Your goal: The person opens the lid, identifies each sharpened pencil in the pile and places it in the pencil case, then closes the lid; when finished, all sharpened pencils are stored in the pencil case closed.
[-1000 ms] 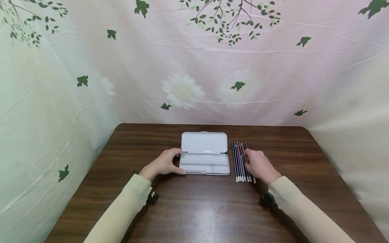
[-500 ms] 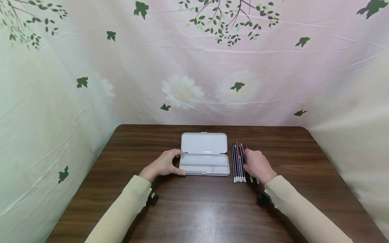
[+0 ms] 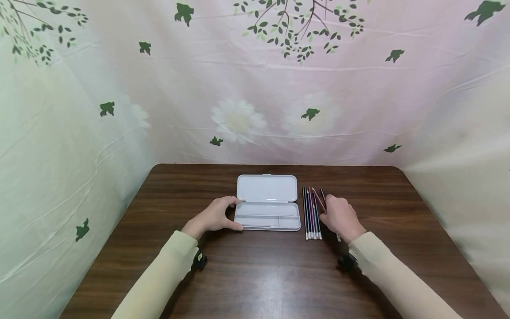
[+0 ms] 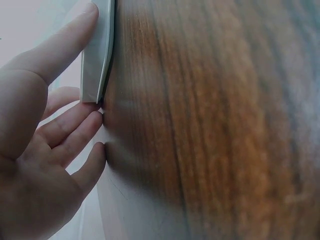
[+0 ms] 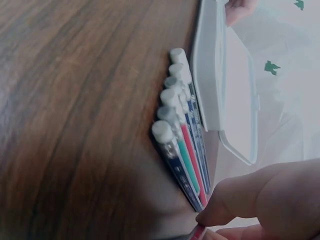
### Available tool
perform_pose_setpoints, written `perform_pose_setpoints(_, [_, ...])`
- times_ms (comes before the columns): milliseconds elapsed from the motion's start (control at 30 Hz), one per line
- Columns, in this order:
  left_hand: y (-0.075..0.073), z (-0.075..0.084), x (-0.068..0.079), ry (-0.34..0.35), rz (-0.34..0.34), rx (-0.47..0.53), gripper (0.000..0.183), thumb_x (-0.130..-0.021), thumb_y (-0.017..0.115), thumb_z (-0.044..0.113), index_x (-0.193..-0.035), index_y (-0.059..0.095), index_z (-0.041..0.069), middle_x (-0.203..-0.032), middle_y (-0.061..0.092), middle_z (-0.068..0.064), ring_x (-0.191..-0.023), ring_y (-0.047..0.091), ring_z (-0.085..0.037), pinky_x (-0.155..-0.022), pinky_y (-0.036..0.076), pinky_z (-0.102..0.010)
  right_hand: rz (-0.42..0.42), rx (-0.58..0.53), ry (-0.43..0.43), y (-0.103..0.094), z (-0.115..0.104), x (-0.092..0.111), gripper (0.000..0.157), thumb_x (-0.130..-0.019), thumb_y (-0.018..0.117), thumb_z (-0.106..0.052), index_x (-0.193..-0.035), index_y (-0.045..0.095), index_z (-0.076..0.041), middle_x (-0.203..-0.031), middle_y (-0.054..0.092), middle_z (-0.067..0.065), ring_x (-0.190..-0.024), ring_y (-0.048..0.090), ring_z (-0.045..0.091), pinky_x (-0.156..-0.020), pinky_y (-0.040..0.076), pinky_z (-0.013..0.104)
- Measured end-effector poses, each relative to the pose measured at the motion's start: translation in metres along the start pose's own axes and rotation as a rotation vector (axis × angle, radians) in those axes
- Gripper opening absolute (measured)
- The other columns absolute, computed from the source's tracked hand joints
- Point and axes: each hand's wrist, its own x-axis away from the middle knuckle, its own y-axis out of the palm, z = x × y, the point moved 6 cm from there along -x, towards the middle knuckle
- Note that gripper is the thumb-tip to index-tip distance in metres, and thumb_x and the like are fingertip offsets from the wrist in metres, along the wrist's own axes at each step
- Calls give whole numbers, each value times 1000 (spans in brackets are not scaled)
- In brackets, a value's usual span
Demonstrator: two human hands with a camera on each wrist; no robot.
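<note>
A white pencil case [image 3: 266, 188] lies unfolded on the table, its lid tipped to the far side. My left hand [image 3: 217, 214] holds its left end, thumb along the front edge and index finger at the back corner. In the right wrist view, my right hand [image 5: 272, 200] pinches a reddish pencil [image 5: 198, 233] between thumb and fingers. From the head view that pencil slants, its point toward the far left and its other end hidden by the hand. Just left of the hand lies a row of several pencils [image 3: 312, 221], white erasers toward me.
A dark pencil [image 3: 322, 192] lies apart from the row, partly under the right hand. The case's tray [image 3: 256, 220] has a divided front section. Dark wood tabletop [image 3: 255, 270] extends toward me, and a patterned cloth [image 3: 259, 88] hangs behind.
My right hand has drawn a reddish pencil off the row's right side and turned it aslant. The rest of the row stays put; the left hand keeps its place on the case.
</note>
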Motion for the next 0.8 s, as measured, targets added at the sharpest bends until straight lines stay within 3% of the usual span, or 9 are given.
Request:
perform_pose_setpoints(300, [0,-1,0,5,1,8,85,-74,97,43,-142,61,8,-138,63,-8,-126,57,-24,-111,46,-45,20,-30,-73,-8,7,6,11,-84,71,-5,-75,64,-7,-65,55,3,-62,52,22,-55,42,35])
perform_pose_setpoints(433, [0,-1,-1,10,3,3,86,-74,97,44,-143,61,8,-138,63,-7,-125,57,-25,-111,46,-45,27,-41,-139,-8,9,9,2,-84,71,-2,-85,72,-4,-71,60,2,-66,54,20,-61,46,37])
perform_pose_setpoints(567, [0,-2,-1,6,5,2,86,-74,97,44,-143,61,8,-138,63,-7,-125,57,-25,-111,46,-46,27,-44,-205,-8,6,11,11,-85,72,0,-96,74,-1,-81,64,5,-73,56,21,-66,50,40])
perform_pose_setpoints(800, [1,-2,-2,9,2,7,86,-74,97,43,-143,61,8,-137,64,-7,-125,57,-25,-110,46,-45,18,-93,-320,-7,-11,11,19,-91,69,3,-108,75,-2,-92,68,7,-77,56,17,-67,52,35])
